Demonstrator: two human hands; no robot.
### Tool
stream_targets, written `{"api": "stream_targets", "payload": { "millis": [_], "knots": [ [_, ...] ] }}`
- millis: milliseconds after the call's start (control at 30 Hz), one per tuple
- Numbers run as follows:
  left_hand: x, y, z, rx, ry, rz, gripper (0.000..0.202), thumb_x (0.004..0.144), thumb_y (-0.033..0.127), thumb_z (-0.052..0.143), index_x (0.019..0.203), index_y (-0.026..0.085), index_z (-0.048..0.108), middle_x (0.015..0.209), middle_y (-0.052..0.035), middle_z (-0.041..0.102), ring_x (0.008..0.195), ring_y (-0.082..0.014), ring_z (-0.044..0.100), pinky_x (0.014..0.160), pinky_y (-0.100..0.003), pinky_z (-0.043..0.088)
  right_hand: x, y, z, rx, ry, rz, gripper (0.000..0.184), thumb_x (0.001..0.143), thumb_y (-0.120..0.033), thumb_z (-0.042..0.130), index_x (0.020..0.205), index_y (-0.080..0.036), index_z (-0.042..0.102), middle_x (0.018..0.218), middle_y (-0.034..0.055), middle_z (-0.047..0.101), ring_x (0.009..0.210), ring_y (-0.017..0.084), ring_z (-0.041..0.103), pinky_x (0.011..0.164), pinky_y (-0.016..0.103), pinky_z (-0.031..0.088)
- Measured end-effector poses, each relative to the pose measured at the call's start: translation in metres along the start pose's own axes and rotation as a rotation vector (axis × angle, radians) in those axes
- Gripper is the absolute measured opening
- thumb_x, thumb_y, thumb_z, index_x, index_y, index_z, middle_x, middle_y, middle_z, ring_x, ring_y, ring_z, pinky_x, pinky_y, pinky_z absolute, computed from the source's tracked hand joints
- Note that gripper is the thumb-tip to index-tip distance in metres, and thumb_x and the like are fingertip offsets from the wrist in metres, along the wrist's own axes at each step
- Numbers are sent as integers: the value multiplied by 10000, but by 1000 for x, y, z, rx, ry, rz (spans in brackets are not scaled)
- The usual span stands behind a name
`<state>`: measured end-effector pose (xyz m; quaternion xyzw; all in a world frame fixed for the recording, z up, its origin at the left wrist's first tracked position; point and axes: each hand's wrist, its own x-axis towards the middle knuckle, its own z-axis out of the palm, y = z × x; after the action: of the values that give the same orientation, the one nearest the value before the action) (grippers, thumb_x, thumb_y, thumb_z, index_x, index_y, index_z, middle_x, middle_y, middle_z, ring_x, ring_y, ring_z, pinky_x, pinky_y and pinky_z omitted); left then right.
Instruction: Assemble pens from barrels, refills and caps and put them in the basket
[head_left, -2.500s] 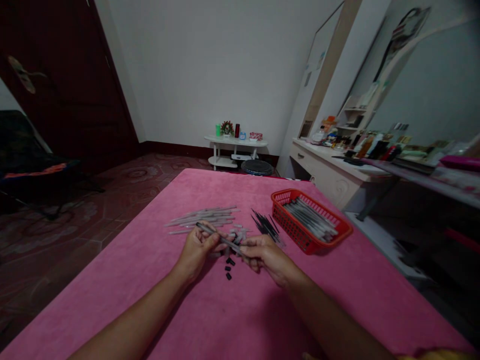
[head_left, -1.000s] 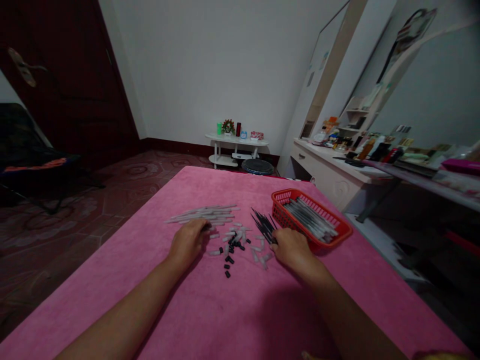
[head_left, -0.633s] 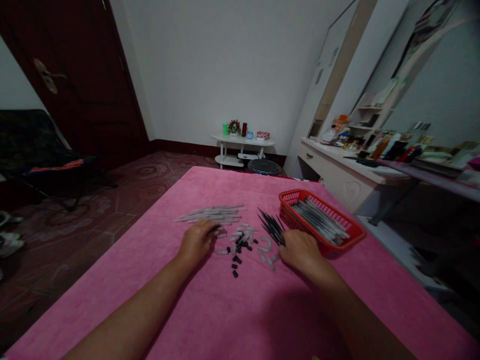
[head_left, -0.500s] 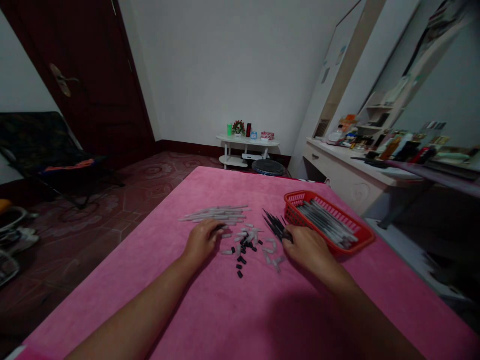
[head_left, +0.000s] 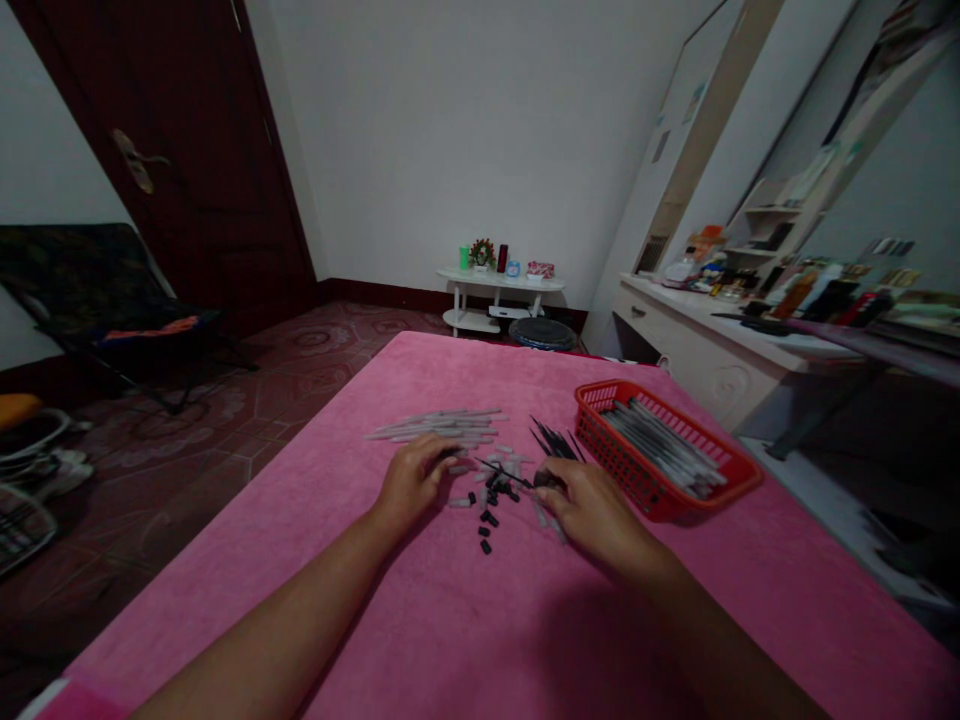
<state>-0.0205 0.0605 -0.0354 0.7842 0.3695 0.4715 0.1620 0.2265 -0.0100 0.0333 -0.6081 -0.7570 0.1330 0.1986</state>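
My right hand (head_left: 589, 500) pinches a thin black pointed rod (head_left: 506, 472), whose tip points left over small loose parts. Other black pointed rods (head_left: 553, 440) lie in a bunch just beyond that hand. My left hand (head_left: 414, 482) rests on the pink cloth with its fingers curled together; what they hold, if anything, I cannot make out. Past it is a row of slim whitish-grey tubes (head_left: 442, 426), like pen barrels. Between my hands are scattered short translucent pieces (head_left: 510, 464) and small black plugs (head_left: 486, 547).
A red plastic basket (head_left: 667, 503) full of long grey pen-like sticks (head_left: 664, 445) stands at the right. Pink cloth (head_left: 420, 620) covers the table. Farther off are a dressing table (head_left: 697, 330) with bottles, a low white stand (head_left: 499, 284), a round stool (head_left: 541, 333) and a folding chair (head_left: 82, 280).
My right hand has moved left from the bunch of black rods and now holds one rod out toward my left hand. The left hand stays in nearly the same place.
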Motion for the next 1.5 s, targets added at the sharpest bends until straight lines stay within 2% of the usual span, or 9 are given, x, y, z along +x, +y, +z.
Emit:
{"api": "stream_targets", "payload": {
  "millis": [400,533,600,700,800,900,1033,1233,1500],
  "knots": [
    [-2,16,1,163,-235,193,159,863,194,555,965,198,677,854,-69,650,805,-176,582,723,-295,446,0,2,-3,-58,66,-78,133,789,-137,557,830,-198,668,882,45,678,860,182,603,753,261,396],
    [-3,20,4,109,-251,167,179,854,167,549,971,202,680,848,-62,663,801,-170,600,720,-282,461,0,-3,5,33,111,-128,115,811,-169,568,842,-217,667,894,30,671,860,179,595,758,272,417],
    [-2,20,4,67,-167,92,170,851,170,548,948,200,684,856,-56,681,812,-169,617,734,-283,473,0,-7,11,109,232,-113,116,819,-220,592,917,-213,652,957,41,660,896,186,589,788,287,428],
    [1,12,1,-6,122,-77,154,840,205,560,928,189,685,908,-54,705,858,-180,643,780,-300,499,0,-11,20,227,434,-62,187,853,-299,576,1008,-198,609,1022,66,638,932,193,582,818,305,436],
    [5,0,-2,-67,349,-229,169,812,221,574,928,168,684,923,-55,712,871,-191,656,807,-322,519,-2,-15,32,205,336,-97,117,876,-277,547,911,-206,634,930,50,648,869,183,583,780,296,427],
    [7,-8,-4,-111,405,-279,185,800,239,586,930,159,689,914,-56,714,865,-192,662,825,-333,524,-4,-19,45,79,152,-134,41,812,-235,636,845,-218,655,879,29,659,830,182,581,758,296,403],
    [7,-5,-3,-120,378,-262,181,808,239,575,922,157,690,915,-61,713,870,-191,663,829,-339,526,-5,-22,60,-37,65,-125,141,768,-229,693,901,-219,647,926,36,672,847,194,589,779,315,384],
    [3,8,-2,-6,218,-88,154,835,233,578,925,186,693,939,-62,708,894,-189,642,821,-333,512,-7,-23,61,-51,41,-157,58,791,-174,626,844,-200,628,902,47,662,865,205,589,775,316,381],
    [-1,21,9,105,-32,85,151,872,248,554,956,202,671,892,-65,692,850,-189,614,770,-321,466,-1,-15,54,411,192,-125,218,843,-155,501,965,-207,674,971,53,667,916,180,591,810,292,440]
  ]
}}
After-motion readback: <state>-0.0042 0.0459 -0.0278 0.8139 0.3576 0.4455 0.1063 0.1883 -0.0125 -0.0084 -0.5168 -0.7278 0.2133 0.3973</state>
